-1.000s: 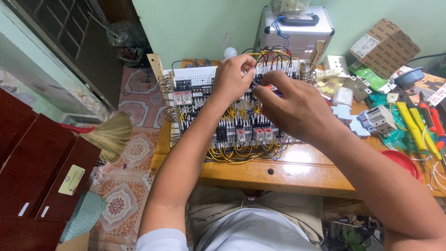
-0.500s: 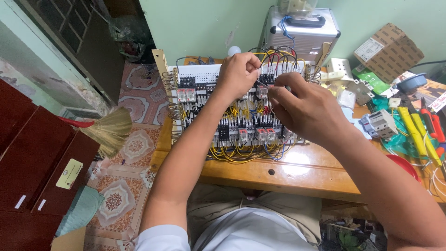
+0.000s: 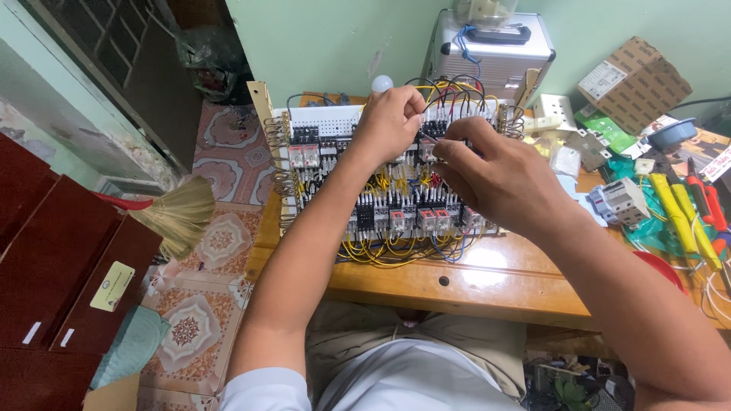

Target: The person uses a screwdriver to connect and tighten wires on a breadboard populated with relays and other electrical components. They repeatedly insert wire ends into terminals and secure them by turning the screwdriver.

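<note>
An electrical control panel (image 3: 396, 205) packed with relays, terminal blocks and yellow and black wires lies on a wooden table (image 3: 457, 285). My left hand (image 3: 392, 122) is curled over the upper middle of the panel, fingers pinched at the wires there. My right hand (image 3: 495, 179) sits just to the right of it, fingers closed near the same spot. What each hand pinches is hidden by the fingers; it looks like a thin wire or a small tool.
A silver metal case (image 3: 495, 53) stands behind the panel. A cardboard box (image 3: 636, 80), white sockets (image 3: 552, 114), a grey breaker (image 3: 620, 202) and yellow and red screwdrivers (image 3: 685, 213) crowd the table's right side. A straw broom (image 3: 171, 217) and dark red cabinets (image 3: 53, 266) are at left.
Both hands have stayed together at the upper middle of the panel, with only small finger shifts. The view has drifted slightly.
</note>
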